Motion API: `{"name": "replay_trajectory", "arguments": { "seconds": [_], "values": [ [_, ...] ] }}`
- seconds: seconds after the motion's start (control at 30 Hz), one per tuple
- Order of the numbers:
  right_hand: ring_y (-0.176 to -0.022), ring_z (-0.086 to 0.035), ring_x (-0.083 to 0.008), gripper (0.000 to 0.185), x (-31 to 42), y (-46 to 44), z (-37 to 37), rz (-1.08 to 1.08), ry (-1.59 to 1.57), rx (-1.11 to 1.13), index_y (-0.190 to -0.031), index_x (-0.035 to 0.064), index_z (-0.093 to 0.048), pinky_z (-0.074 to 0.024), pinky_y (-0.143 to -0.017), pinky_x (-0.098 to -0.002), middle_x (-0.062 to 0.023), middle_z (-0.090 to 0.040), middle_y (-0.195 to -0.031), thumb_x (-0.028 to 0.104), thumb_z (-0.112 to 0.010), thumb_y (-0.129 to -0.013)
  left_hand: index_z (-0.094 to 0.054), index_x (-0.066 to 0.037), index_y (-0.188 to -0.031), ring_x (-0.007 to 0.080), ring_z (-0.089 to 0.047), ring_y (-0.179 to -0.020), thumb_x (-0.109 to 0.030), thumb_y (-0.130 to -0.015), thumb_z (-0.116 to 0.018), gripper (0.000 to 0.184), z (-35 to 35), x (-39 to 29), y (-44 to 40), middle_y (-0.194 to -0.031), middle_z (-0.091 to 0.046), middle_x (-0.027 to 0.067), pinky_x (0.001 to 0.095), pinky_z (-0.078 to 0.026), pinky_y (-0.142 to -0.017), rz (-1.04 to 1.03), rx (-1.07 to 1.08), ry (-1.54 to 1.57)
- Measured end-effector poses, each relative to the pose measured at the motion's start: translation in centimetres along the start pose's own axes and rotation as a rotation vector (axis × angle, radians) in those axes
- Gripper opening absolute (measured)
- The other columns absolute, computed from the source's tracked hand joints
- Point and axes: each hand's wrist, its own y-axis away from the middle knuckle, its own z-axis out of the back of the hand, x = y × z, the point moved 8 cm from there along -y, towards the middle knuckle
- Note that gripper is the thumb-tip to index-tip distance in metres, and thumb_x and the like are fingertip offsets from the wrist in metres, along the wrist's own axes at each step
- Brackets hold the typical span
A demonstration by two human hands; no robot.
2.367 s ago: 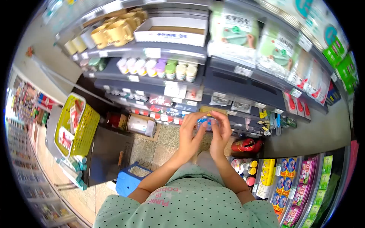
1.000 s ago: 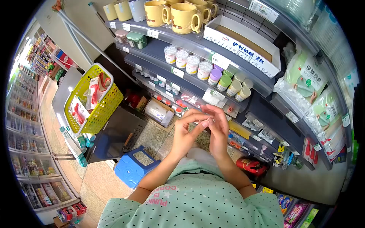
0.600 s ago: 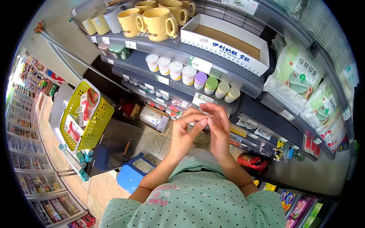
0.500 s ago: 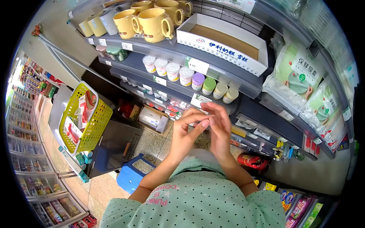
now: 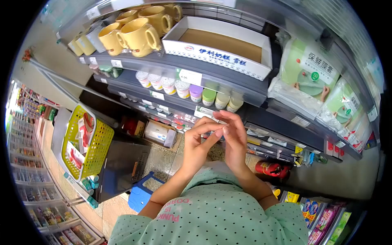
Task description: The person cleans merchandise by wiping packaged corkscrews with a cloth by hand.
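Observation:
In front of my chest, my left hand [image 5: 199,143] and my right hand [image 5: 234,141] meet at the fingertips. The left thumb and bent forefinger are drawn together in a pinch beside the right thumb. My right hand's fingers curve over toward the left ones, with its thumb tip close to the left thumb. Whatever may be between the fingertips is too small or hidden. Just beyond the hands runs a shelf row of lidded cups [image 5: 168,85], with purple, green and cream lids at its right end.
Yellow mugs [image 5: 140,37] and a white open carton [image 5: 222,55] occupy the upper shelf. Bagged film covers [image 5: 308,69] hang at right. On the left, a yellow-green basket [image 5: 98,143] holds red-and-white packs. A blue stool [image 5: 141,196] and a red fire extinguisher [image 5: 271,168] are on the floor.
The shelves and mugs have shifted left and slightly down in view, as the camera turned a little right. Both hands keep the same pose, fingertips together.

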Motion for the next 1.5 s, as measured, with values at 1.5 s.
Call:
{"name": "replay_trajectory", "arguments": {
  "seconds": [1.5],
  "values": [
    [-0.117, -0.056, -0.0217, 0.032, -17.3, -3.6, -33.4, 0.040, 0.426, 0.416, -0.120, 0.0013, -0.061, -0.0397, -0.102, -0.0341, -0.0115, -0.061, -0.126, 0.005, -0.064, -0.089, -0.069, -0.002, -0.107, 0.0251, -0.061, -0.101, -0.006, -0.086, -0.067, 0.022, 44.0, -7.7, 7.8, -0.106, -0.066, 0.0111, 0.0337, -0.045, -0.088, -0.097, -0.735, -0.807]
  ]
}}
